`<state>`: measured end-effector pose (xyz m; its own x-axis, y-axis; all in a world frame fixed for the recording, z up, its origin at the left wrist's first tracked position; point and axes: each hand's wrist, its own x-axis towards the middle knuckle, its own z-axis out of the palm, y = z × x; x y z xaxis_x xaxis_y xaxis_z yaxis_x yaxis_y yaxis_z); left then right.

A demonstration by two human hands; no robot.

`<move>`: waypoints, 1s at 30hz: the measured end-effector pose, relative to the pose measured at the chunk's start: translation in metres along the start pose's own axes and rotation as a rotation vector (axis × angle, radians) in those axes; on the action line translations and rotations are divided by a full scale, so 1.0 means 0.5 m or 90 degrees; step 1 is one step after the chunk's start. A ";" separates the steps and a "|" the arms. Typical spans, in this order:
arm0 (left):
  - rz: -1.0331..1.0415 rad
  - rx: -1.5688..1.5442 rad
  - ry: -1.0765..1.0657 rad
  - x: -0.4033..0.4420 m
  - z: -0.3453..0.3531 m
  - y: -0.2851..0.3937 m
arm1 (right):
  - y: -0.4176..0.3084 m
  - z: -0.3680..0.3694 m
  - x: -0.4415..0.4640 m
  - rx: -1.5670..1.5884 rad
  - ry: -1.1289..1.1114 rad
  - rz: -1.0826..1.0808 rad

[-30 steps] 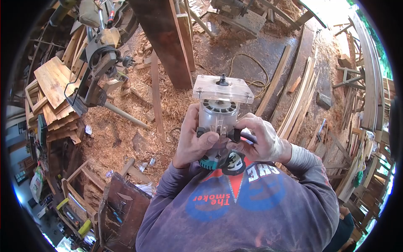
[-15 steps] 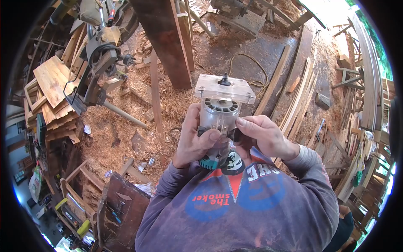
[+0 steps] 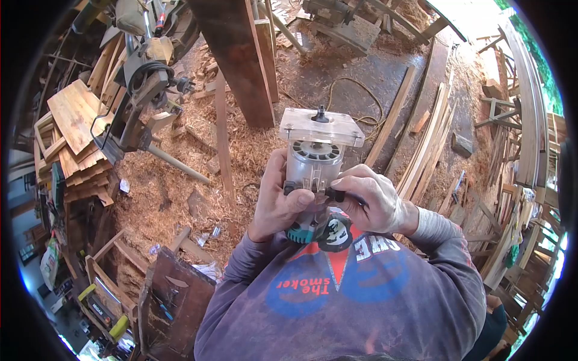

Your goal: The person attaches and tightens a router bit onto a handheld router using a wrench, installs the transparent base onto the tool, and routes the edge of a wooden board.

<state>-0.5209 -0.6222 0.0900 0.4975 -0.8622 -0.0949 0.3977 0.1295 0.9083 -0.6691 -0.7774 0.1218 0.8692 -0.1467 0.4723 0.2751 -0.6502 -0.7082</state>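
A trim router (image 3: 314,165) is held upside down before my chest, its clear square base plate (image 3: 301,127) on top. A black bit or collet (image 3: 321,114) pokes up through the plate's hole. My left hand (image 3: 282,201) wraps around the router's body from the left, thumb across the front. On the other side, my right hand (image 3: 373,197) pinches a black knob (image 3: 338,195) at the side of the base with thumb and fingers. The teal end (image 3: 299,233) of the router points down toward my shirt.
Wood shavings (image 3: 162,198) cover much of the floor. A thick dark beam (image 3: 238,60) rises ahead, and a yellowish cord (image 3: 355,84) lies beyond the router. Boards are stacked at the left (image 3: 81,120), with long strips (image 3: 427,138) at the right. A clamp-like machine (image 3: 141,108) stands left.
My right hand has shifted slightly left and turned, its fingers now curled over the black knob. The router and my left hand have barely moved.
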 end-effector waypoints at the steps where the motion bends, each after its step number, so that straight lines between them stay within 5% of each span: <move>1: -0.003 0.002 -0.003 -0.001 -0.002 -0.002 | -0.001 0.000 0.000 0.006 -0.002 0.002; 24: -0.011 0.037 -0.009 -0.002 -0.008 -0.005 | -0.004 0.000 0.005 0.026 0.018 0.003; 30: -0.028 -0.005 -0.005 0.003 0.001 0.003 | -0.021 -0.018 0.009 0.037 -0.020 0.149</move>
<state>-0.5201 -0.6236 0.0916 0.4736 -0.8709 -0.1312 0.4254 0.0957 0.8999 -0.6721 -0.7778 0.1361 0.9242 -0.2637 0.2761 0.0877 -0.5574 -0.8256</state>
